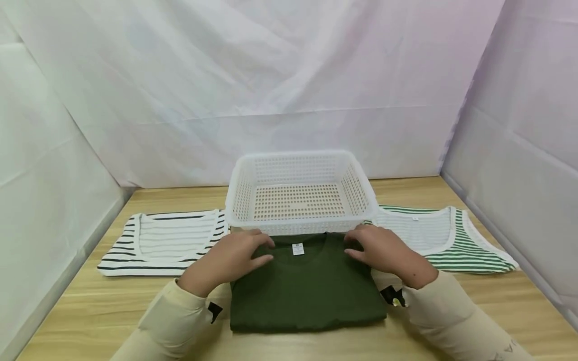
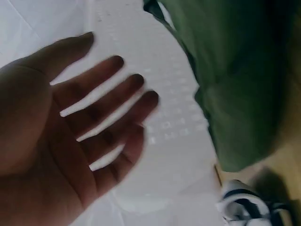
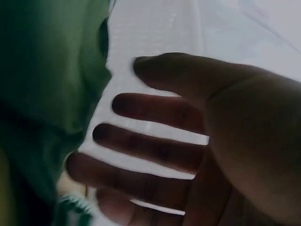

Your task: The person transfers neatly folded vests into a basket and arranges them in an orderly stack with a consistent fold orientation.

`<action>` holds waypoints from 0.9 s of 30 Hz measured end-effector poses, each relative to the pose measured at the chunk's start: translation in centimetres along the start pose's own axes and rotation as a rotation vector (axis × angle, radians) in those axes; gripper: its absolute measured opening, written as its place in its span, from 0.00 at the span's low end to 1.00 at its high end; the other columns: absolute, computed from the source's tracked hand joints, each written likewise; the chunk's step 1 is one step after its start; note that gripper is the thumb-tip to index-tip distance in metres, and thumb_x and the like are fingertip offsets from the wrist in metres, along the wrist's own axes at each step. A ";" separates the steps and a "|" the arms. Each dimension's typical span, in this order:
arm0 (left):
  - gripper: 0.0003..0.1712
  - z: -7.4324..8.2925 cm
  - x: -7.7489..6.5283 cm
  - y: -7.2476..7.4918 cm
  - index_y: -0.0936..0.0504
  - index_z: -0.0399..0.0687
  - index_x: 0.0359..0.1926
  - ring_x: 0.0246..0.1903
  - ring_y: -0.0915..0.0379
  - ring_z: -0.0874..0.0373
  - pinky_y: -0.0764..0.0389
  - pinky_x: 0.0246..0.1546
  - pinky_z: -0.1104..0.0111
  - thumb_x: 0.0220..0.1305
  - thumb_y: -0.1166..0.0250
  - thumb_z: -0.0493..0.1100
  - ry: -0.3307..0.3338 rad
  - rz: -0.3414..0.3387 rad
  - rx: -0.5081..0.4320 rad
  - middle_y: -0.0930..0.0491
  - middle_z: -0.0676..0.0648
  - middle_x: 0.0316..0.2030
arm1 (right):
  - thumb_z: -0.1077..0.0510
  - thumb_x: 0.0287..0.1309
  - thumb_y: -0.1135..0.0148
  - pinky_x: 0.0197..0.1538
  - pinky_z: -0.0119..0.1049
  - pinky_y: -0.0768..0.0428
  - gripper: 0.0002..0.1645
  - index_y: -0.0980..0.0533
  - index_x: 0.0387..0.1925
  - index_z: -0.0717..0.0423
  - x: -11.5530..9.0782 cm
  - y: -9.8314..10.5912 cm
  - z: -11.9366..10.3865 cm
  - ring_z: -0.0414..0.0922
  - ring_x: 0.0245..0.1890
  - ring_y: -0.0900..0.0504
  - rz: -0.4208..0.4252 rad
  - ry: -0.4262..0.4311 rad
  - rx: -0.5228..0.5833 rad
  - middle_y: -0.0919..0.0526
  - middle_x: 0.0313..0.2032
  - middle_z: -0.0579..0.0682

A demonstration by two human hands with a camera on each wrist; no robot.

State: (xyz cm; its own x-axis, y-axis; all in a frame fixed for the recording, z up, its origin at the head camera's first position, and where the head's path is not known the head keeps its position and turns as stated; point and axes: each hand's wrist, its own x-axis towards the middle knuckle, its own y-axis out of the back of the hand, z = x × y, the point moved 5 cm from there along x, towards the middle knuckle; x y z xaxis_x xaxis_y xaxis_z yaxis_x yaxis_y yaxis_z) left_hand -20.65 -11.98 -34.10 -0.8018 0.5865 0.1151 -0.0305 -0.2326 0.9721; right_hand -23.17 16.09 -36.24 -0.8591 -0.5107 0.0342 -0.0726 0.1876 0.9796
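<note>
A dark green folded T-shirt (image 1: 309,293) lies flat in front of me, its collar with a white label (image 1: 298,249) facing the basket. My left hand (image 1: 230,258) hovers at the shirt's upper left corner, fingers loosely bent; in the left wrist view its fingers (image 2: 108,103) are spread and hold nothing. At the upper right corner is my right hand (image 1: 384,250), in a similar pose. The right wrist view shows its fingers (image 3: 146,146) apart from the green cloth (image 3: 51,66) with nothing between them. Just behind the shirt stands a white perforated plastic basket (image 1: 300,225), with nothing inside.
To the left lies a folded white top with black stripes (image 1: 176,235). On the right is a folded green-and-white striped top (image 1: 465,245), partly behind my right hand. All rest on a wooden table (image 1: 90,311), with white cloth walls (image 1: 289,75) behind and at both sides.
</note>
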 end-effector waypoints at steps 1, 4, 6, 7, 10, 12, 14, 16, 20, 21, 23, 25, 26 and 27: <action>0.16 -0.4 -0.1 -0.4 0.15 0.49 0.49 0.38 0.19 0.58 0.19 0.40 0.63 0.65 0.32 0.52 0.026 -0.022 0.033 0.16 0.51 0.44 | 0.50 0.62 0.32 0.39 0.44 0.19 0.15 0.17 0.48 0.52 -0.1 -0.3 0.3 0.47 0.43 0.17 -0.005 -0.012 -0.002 0.16 0.45 0.49; 0.20 -1.3 -0.2 -0.9 0.16 0.47 0.52 0.42 0.18 0.53 0.18 0.42 0.59 0.64 0.31 0.51 0.077 -0.053 0.096 0.17 0.47 0.47 | 0.49 0.61 0.31 0.41 0.47 0.18 0.23 0.20 0.55 0.54 -0.2 -0.9 0.9 0.51 0.47 0.17 -0.014 -0.043 0.015 0.18 0.51 0.53; 0.22 -1.7 -0.2 -1.1 0.17 0.45 0.53 0.44 0.18 0.50 0.18 0.43 0.56 0.63 0.30 0.52 0.109 -0.069 0.130 0.17 0.45 0.48 | 0.48 0.61 0.31 0.41 0.48 0.18 0.27 0.21 0.58 0.54 -0.2 -1.3 1.2 0.53 0.49 0.17 -0.020 -0.056 0.031 0.19 0.54 0.55; 0.24 -1.9 -0.2 -1.2 0.17 0.45 0.54 0.46 0.18 0.49 0.18 0.44 0.55 0.63 0.30 0.53 0.127 -0.077 0.141 0.17 0.44 0.49 | 0.47 0.60 0.31 0.41 0.48 0.18 0.28 0.22 0.59 0.54 -0.2 -1.6 1.3 0.53 0.49 0.17 -0.023 -0.058 0.039 0.19 0.56 0.55; 0.28 -2.6 -0.3 -1.7 0.18 0.44 0.56 0.49 0.19 0.45 0.18 0.46 0.51 0.61 0.29 0.55 0.178 -0.108 0.180 0.18 0.42 0.52 | 0.45 0.59 0.30 0.42 0.49 0.18 0.34 0.25 0.63 0.55 0.1 -2.2 1.6 0.54 0.51 0.17 -0.041 -0.053 0.045 0.21 0.59 0.57; 0.32 -3.0 -0.4 -2.0 0.20 0.44 0.59 0.50 0.19 0.43 0.19 0.47 0.50 0.59 0.28 0.57 0.209 -0.132 0.194 0.18 0.41 0.53 | 0.44 0.59 0.30 0.42 0.49 0.18 0.38 0.27 0.66 0.55 0.3 -2.6 1.6 0.55 0.52 0.17 -0.050 -0.039 0.030 0.24 0.62 0.59; 0.35 -3.3 -0.4 -2.3 0.21 0.45 0.61 0.49 0.19 0.43 0.19 0.47 0.49 0.57 0.27 0.58 0.227 -0.141 0.203 0.18 0.41 0.53 | 0.43 0.58 0.30 0.42 0.50 0.18 0.41 0.30 0.68 0.55 0.4 -2.8 1.5 0.56 0.53 0.18 -0.050 -0.027 0.017 0.26 0.64 0.60; 0.38 -3.5 -0.4 -2.4 0.23 0.46 0.62 0.48 0.18 0.43 0.19 0.45 0.48 0.55 0.26 0.59 0.230 -0.140 0.208 0.17 0.41 0.52 | 0.42 0.58 0.29 0.43 0.50 0.18 0.43 0.31 0.69 0.56 0.4 -2.9 1.5 0.57 0.54 0.18 -0.045 -0.021 0.008 0.28 0.65 0.61; 0.39 -3.6 -0.4 -2.7 0.23 0.46 0.61 0.46 0.18 0.42 0.19 0.41 0.49 0.53 0.25 0.60 0.218 -0.140 0.226 0.16 0.40 0.48 | 0.44 0.57 0.29 0.45 0.52 0.18 0.44 0.33 0.70 0.55 0.4 -3.0 1.5 0.57 0.54 0.19 -0.039 -0.026 0.042 0.30 0.66 0.62; 0.39 -3.6 -0.3 -2.9 0.23 0.46 0.61 0.46 0.19 0.42 0.20 0.40 0.49 0.53 0.24 0.60 0.218 -0.141 0.229 0.16 0.40 0.47 | 0.44 0.57 0.28 0.45 0.52 0.18 0.43 0.32 0.70 0.55 0.4 -3.1 1.6 0.57 0.54 0.18 -0.038 -0.029 0.055 0.30 0.66 0.62; 0.39 -3.7 -0.4 -3.0 0.22 0.45 0.59 0.46 0.19 0.41 0.20 0.39 0.48 0.52 0.24 0.61 0.222 -0.139 0.229 0.16 0.38 0.46 | 0.44 0.57 0.28 0.46 0.51 0.18 0.42 0.31 0.69 0.54 0.4 -3.3 1.6 0.56 0.52 0.18 -0.040 -0.034 0.079 0.28 0.65 0.61; 0.40 -3.8 -0.4 -3.2 0.23 0.46 0.61 0.47 0.19 0.41 0.20 0.41 0.47 0.52 0.24 0.60 0.232 -0.144 0.213 0.17 0.38 0.48 | 0.44 0.56 0.28 0.46 0.50 0.18 0.40 0.29 0.67 0.54 0.5 -3.4 1.8 0.55 0.51 0.17 -0.041 -0.037 0.101 0.26 0.63 0.60; 0.40 -3.9 -0.4 -3.2 0.23 0.46 0.62 0.48 0.20 0.41 0.21 0.42 0.46 0.52 0.24 0.60 0.238 -0.150 0.199 0.17 0.38 0.49 | 0.44 0.56 0.27 0.46 0.50 0.18 0.39 0.27 0.65 0.54 0.5 -3.4 1.8 0.54 0.50 0.17 -0.043 -0.040 0.113 0.24 0.61 0.59; 0.41 -3.9 -0.3 -3.2 0.23 0.46 0.63 0.49 0.20 0.41 0.21 0.43 0.45 0.52 0.24 0.60 0.244 -0.156 0.184 0.17 0.38 0.51 | 0.44 0.55 0.27 0.46 0.49 0.18 0.37 0.26 0.64 0.55 0.6 -3.5 1.9 0.53 0.49 0.17 -0.047 -0.042 0.122 0.23 0.59 0.58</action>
State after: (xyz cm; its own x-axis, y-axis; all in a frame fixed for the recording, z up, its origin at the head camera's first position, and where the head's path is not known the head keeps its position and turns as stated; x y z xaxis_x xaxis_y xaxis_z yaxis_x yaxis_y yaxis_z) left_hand -22.64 -14.48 -38.07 -0.9160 0.3955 -0.0682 -0.0732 0.0023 0.9973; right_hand -24.38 16.73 -39.98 -0.8738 -0.4858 -0.0220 -0.1718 0.2661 0.9485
